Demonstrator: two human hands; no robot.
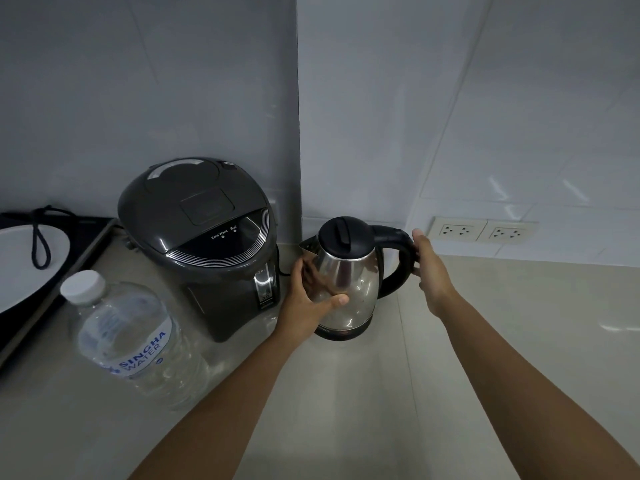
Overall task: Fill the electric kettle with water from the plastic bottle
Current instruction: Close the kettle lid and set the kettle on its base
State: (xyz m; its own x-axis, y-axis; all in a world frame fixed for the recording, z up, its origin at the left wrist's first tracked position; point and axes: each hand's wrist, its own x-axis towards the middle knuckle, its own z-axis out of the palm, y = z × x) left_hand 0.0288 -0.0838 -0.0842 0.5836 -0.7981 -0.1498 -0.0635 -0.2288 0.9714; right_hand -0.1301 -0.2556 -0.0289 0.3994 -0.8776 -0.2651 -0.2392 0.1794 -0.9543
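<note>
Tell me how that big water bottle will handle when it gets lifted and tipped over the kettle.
The water bottle looks full, so probably heavy for one hand. Its thin clear walls may flex and feel slippery when squeezed. Standing upright with its white cap still on, it seems stable now; once tilted, shifting water could make it lurch.

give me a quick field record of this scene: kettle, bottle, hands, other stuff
kettle: upright on counter, lid closed
bottle: capped, left of kettle, untouched
left hand: on kettle's steel body
right hand: at the black handle
other: grey water boiler between bottle and kettle; wall sockets behind
</note>
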